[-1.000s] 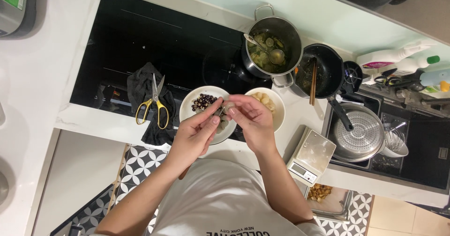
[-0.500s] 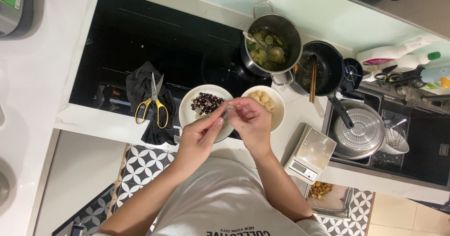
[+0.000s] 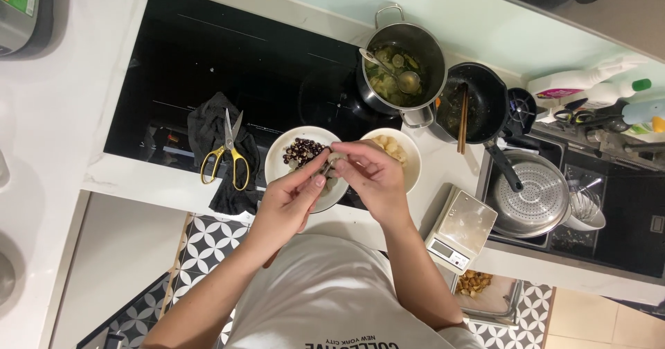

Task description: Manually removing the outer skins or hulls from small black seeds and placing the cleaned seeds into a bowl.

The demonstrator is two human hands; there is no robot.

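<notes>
A white kitchen counter (image 3: 62,134) is running along a black cooktop (image 3: 228,65), seen from above. The person is standing at its edge, both hands meeting over a white bowl (image 3: 284,156) that is holding dark, round pieces (image 3: 302,151), probably seeds or nuts. The left hand (image 3: 287,200) is pinching closed on a small pale piece (image 3: 335,159), fingertips curled in; the right hand (image 3: 367,176) is closing on the same piece from the other side, thumb and forefinger pressing at it. The piece itself is sitting between the fingertips, just above the bowl's right rim, too small for its surface to be read.

A second bowl (image 3: 409,156), touching the first, is holding pale, rounded pieces (image 3: 389,148). Judging from the two bowls, the step in hand appears to be peeling or shelling: dark pieces are being stripped one at a time and the pale results are collecting alongside. The next move would likely call for a careful split of the skin with the nails, then a short drop of the kernel into the second bowl and the husk elsewhere.

Yellow-handled scissors (image 3: 225,156) are lying on a dark cloth (image 3: 208,131) left of the bowls. A steel pot (image 3: 405,65) with a ladle, a black pan (image 3: 478,103), a steamer lid (image 3: 537,196) and a small scale (image 3: 460,230) are standing to the right.
</notes>
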